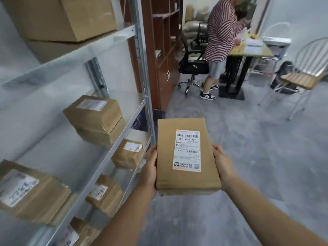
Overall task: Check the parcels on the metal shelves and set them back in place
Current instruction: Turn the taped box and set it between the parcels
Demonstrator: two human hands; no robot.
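Both hands held a flat, oblong brown cardboard parcel [188, 155] out in front of the body, above the grey concrete floor [257, 148] and just to the right of the grey metal shelves [106, 157]. The left hand [150, 172] gripped the parcel's left edge, its thumb lying along the side and its fingers hidden underneath. The right hand [222, 165] gripped the right edge in the same way. The parcel's top face was turned up towards the camera, showing a white printed shipping label [187, 150] with barcodes and the text "507-N705 A26".

On the middle shelf sat two stacked brown cardboard boxes [94, 119] towards the back and a larger taped brown box with a handwritten label [30, 190] near the front. The shelf below carried smaller brown taped packets [127, 153], and a big plain cardboard carton [62, 16] sat on the top shelf.

Further back, a person in a red-and-white striped shirt [221, 31] stood at a wooden table [252, 50], beside a black swivel office chair [192, 66]. A metal-framed chair with a slatted wooden seat [301, 79] stood at the right.
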